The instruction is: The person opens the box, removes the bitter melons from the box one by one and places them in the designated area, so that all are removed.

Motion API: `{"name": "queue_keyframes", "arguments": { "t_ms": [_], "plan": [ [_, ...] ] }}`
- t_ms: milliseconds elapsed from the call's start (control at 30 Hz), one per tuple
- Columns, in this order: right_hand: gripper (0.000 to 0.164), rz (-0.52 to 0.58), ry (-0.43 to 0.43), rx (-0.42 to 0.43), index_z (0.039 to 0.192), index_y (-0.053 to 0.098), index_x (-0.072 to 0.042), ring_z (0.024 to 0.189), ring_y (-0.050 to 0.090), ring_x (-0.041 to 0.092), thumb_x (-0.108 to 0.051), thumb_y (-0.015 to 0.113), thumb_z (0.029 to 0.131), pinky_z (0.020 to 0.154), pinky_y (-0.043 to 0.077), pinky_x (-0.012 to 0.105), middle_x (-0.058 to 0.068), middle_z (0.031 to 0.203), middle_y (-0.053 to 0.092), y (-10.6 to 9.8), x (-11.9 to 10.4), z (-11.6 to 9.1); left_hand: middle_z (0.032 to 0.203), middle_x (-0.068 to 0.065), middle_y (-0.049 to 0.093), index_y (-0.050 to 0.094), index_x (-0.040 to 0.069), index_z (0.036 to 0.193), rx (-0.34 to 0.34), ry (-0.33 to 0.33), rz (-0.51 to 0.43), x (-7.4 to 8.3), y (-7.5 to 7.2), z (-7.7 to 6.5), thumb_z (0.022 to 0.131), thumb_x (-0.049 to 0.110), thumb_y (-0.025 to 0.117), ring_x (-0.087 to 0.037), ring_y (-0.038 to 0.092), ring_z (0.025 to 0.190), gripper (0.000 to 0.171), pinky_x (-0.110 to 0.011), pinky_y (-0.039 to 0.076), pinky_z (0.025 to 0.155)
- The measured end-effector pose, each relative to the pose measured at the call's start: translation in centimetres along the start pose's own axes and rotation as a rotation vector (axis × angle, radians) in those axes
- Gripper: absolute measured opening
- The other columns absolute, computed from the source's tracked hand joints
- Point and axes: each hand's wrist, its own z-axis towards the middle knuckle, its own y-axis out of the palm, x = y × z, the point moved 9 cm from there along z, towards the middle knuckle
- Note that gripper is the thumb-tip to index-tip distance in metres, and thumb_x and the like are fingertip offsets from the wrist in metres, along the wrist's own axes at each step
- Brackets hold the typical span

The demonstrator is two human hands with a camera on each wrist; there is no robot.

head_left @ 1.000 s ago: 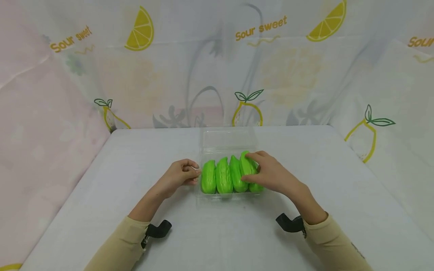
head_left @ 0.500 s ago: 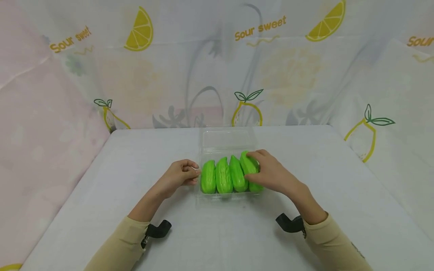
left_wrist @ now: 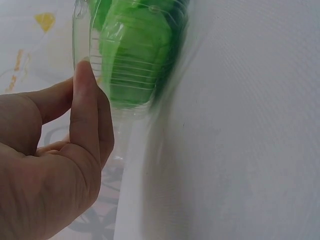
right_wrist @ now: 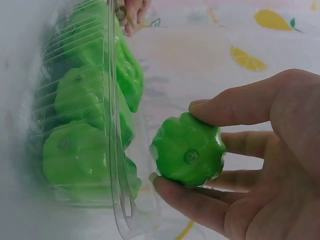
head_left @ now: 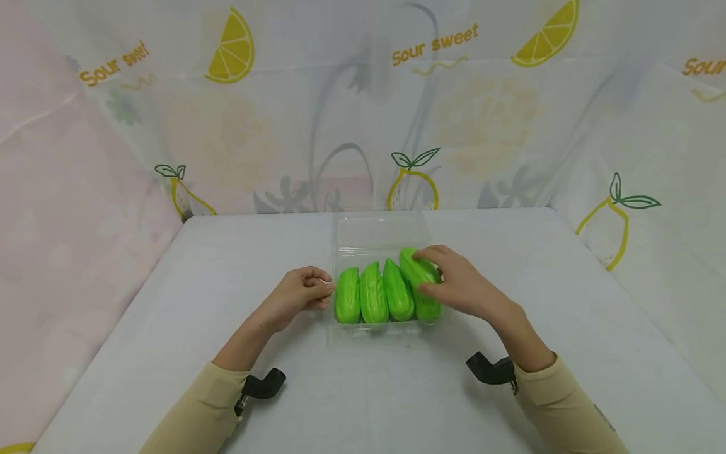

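A clear plastic clamshell box holds several green, ridged toy bitter melons lying side by side. My right hand grips another bitter melon between thumb and fingers. In the right wrist view this melon is raised above the box rim, apart from the ones inside. Seen from the head, it lies slantwise over the rightmost bitter melon, hiding part of it. My left hand pinches the left rim of the box, as the left wrist view shows at close range.
The box's transparent lid lies folded back toward the rear of the white table. Behind the table hangs a cloth printed with lemons. A black curved mount sits at each wrist.
My right hand has lifted its bitter melon up and slightly to the right, uncovering more of the rightmost one beneath. The left hand stays at the box rim.
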Motion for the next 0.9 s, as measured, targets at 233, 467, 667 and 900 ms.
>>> {"name": "queue_keyframes", "arguments": {
  "t_ms": [233, 467, 667, 900],
  "plan": [
    [0.053, 0.05, -0.02, 0.079, 0.141, 0.051, -0.009, 0.123, 0.055, 0.031, -0.015, 0.068, 0.091, 0.095, 0.051, 0.053, 0.013, 0.145, 0.049, -1.1, 0.6, 0.3, 0.085, -0.003, 0.062, 0.054, -0.004, 0.121, 0.001, -0.008, 0.006, -0.2, -0.1, 0.1, 0.097, 0.015, 0.064, -0.009, 0.064, 0.073, 0.032, -0.022, 0.059, 0.069],
    [0.054, 0.069, -0.035, 0.167, 0.141, 0.05, -0.007, 0.122, 0.055, 0.032, -0.009, 0.07, 0.091, 0.095, 0.053, 0.05, 0.014, 0.147, 0.047, -2.1, 1.5, 0.7, 0.085, -0.003, 0.063, 0.053, -0.004, 0.121, 0.005, -0.017, 0.003, -0.2, -0.1, 0.1, 0.097, 0.014, 0.064, -0.009, 0.064, 0.071, 0.032, -0.02, 0.058, 0.067],
    [0.056, 0.111, -0.001, 0.252, 0.143, 0.047, -0.007, 0.123, 0.055, 0.035, -0.008, 0.069, 0.092, 0.096, 0.054, 0.051, 0.015, 0.151, 0.042, -2.8, 3.0, 1.0, 0.085, -0.002, 0.064, 0.054, -0.004, 0.122, 0.004, -0.013, -0.007, -0.2, 0.0, 0.1, 0.097, 0.014, 0.064, -0.008, 0.064, 0.071, 0.032, -0.02, 0.058, 0.067],
    [0.057, 0.146, 0.034, 0.331, 0.145, 0.046, -0.007, 0.124, 0.054, 0.039, -0.007, 0.068, 0.093, 0.096, 0.054, 0.055, 0.016, 0.153, 0.04, -3.2, 4.7, 1.2, 0.085, -0.001, 0.065, 0.054, -0.005, 0.121, 0.002, -0.01, -0.017, -0.2, 0.0, 0.1, 0.097, 0.015, 0.064, -0.008, 0.064, 0.072, 0.032, -0.021, 0.059, 0.068]
  ]
}}
